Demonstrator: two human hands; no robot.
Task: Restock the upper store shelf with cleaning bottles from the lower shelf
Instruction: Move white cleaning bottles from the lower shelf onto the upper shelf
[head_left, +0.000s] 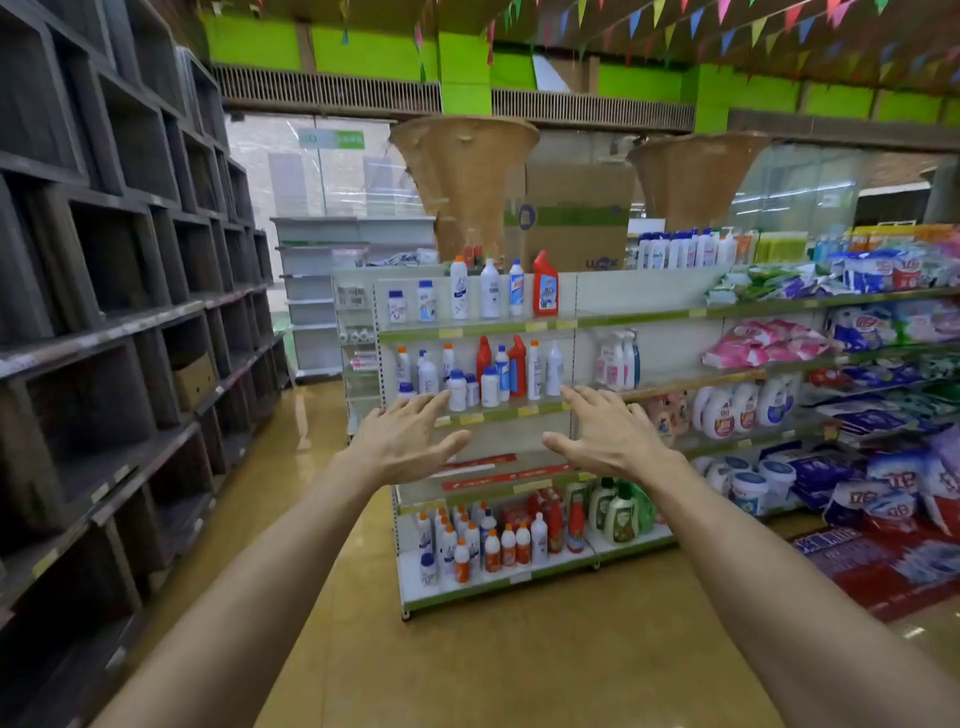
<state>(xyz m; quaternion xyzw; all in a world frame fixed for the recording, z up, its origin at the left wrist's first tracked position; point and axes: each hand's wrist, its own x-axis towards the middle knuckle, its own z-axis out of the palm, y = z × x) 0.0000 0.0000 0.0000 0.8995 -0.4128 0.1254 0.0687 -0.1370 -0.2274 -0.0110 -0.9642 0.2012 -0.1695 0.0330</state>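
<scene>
A person is standing on a shiny yellow-brown floor (467, 649) in a shop. The left hand (402, 441) and the right hand (608, 436) are reaching out with fingers spread wide, holding nothing. Both are hanging in the air in front of a white shelf unit (483, 579). Cleaning bottles (480, 543) are standing on the bottom shelf. A few more bottles (488, 291) are sitting on the top shelf, with a red bottle (545, 285) at the end. Dark wooden cubby shelves (119, 312) are filling the left wall. Little colored flags (727, 21) are hanging from the ceiling.
</scene>
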